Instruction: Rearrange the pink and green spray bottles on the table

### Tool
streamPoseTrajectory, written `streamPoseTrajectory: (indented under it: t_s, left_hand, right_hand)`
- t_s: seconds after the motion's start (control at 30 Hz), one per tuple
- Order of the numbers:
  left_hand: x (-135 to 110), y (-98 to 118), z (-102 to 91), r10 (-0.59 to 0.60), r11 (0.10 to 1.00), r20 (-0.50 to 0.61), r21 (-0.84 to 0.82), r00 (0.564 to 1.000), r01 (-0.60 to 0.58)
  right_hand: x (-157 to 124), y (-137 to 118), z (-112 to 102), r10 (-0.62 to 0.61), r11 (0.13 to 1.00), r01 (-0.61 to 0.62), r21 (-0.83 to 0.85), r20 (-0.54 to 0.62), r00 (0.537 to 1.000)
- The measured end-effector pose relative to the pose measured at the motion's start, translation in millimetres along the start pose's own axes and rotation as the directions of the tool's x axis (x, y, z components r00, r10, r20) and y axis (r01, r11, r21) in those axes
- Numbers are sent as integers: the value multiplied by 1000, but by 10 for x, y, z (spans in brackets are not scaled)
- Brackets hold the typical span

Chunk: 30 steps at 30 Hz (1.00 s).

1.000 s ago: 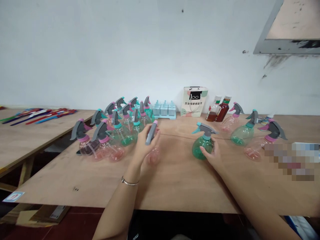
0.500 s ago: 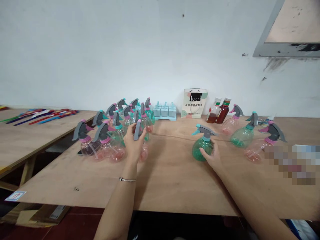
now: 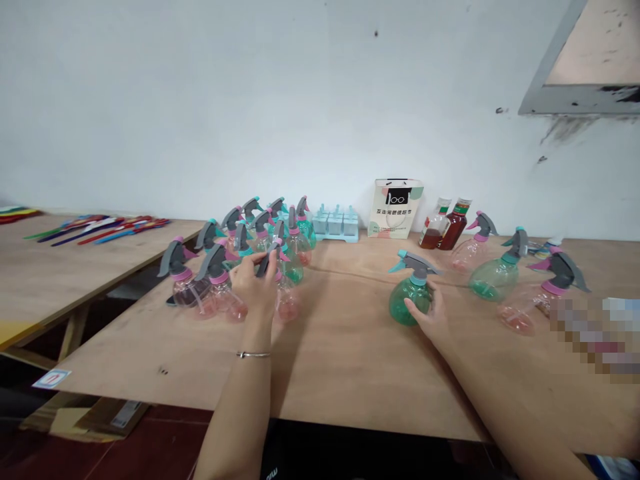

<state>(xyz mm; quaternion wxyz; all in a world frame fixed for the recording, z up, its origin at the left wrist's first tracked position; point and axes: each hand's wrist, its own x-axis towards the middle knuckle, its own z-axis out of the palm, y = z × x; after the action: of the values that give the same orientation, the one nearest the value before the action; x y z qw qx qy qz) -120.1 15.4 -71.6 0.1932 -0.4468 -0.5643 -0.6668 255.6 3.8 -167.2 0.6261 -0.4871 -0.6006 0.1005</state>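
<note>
My left hand [image 3: 254, 285] is closed around the grey trigger head of a pink spray bottle [image 3: 286, 301], which stands on the plywood table [image 3: 350, 353] at the right edge of a cluster of several pink and green spray bottles [image 3: 240, 257]. My right hand [image 3: 429, 312] wraps the lower body of a green spray bottle [image 3: 411, 293] with a teal and grey trigger, standing upright at the table's middle.
More spray bottles [image 3: 500, 273] stand at the right. Along the wall sit a blue ice-lolly mould [image 3: 336, 223], a white paper bag [image 3: 395, 208] and two brown-liquid bottles [image 3: 447, 223]. Coloured sticks [image 3: 100, 228] lie on a second table at the left.
My left hand has carried the pink spray bottle leftward and set it down beside the bottle cluster. My right hand has stayed on the green bottle.
</note>
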Motion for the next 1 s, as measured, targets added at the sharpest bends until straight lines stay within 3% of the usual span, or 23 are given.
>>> streamPoseTrajectory:
  t_s: [0.2, 0.4, 0.6, 0.73, 0.77, 0.83, 0.93, 1.0]
  left_hand:
    - [111, -279, 22, 4, 998, -45, 60, 999, -1]
    - [90, -251, 55, 12, 1000, -3, 13, 1000, -12]
    - [24, -235, -8, 144, 986, -199, -51, 969, -157]
    - [-286, 41, 87, 370, 856, -221, -296, 902, -424]
    - [-402, 180, 121, 409, 822, -193, -346, 892, -452]
    - [-642, 500, 180, 443, 805, 58, -464, 895, -369]
    - [-930, 929, 217, 315, 817, 468, -576, 826, 14]
    - [-1040, 1110, 201, 184, 787, 640, -551, 746, 278]
  right_hand:
    - [-11, 8, 1, 10, 1000, -10, -17, 7, 1000]
    - [-32, -11, 3, 20, 1000, -20, -2, 27, 999]
    - [-78, -79, 47, 83, 996, -83, 15, 24, 996]
    - [-148, -47, 97, 92, 994, -96, 49, 77, 993]
    - [-170, -26, 104, 71, 995, -78, 62, 103, 992]
    - [-211, 15, 104, -6, 996, -7, 84, 159, 987]
    - [-235, 29, 64, -154, 988, 140, 72, 284, 946]
    - [-222, -20, 26, -249, 967, 250, 55, 426, 870]
